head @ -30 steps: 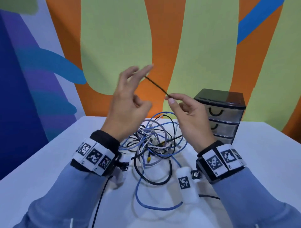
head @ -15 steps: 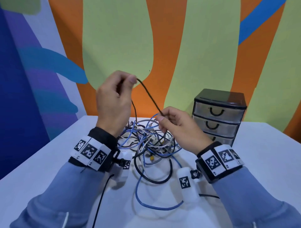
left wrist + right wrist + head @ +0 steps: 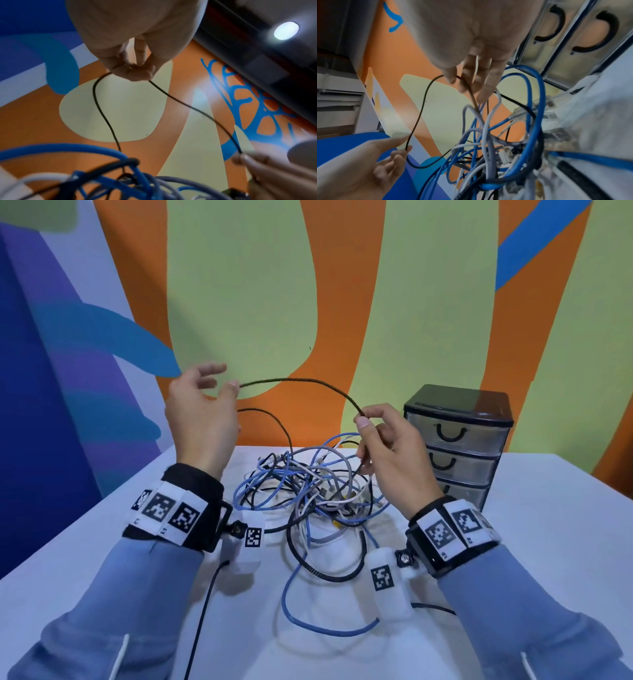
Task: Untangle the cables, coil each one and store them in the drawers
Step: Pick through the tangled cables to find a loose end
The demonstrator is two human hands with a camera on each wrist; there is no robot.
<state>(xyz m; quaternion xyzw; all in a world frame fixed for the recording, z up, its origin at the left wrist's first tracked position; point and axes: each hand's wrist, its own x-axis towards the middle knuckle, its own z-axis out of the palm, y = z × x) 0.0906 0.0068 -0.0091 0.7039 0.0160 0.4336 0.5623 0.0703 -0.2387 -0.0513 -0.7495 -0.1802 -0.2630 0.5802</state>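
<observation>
A thin black braided cable arches in the air between my two hands. My left hand pinches it at the upper left, its other fingers spread loosely; the cable loops down from that pinch. My right hand pinches the same cable between thumb and forefinger above the tangle. Below lies a tangle of blue, grey, white and black cables on the white table. A small three-drawer unit with all drawers closed stands right of the tangle.
A thick black cable loop and a long blue cable loop trail from the tangle toward me. The painted wall rises just behind the table. Bare tabletop lies left and right of the pile.
My hands have moved apart: the left went further left and the right rose slightly, so a longer stretch of the black cable now arches between them.
</observation>
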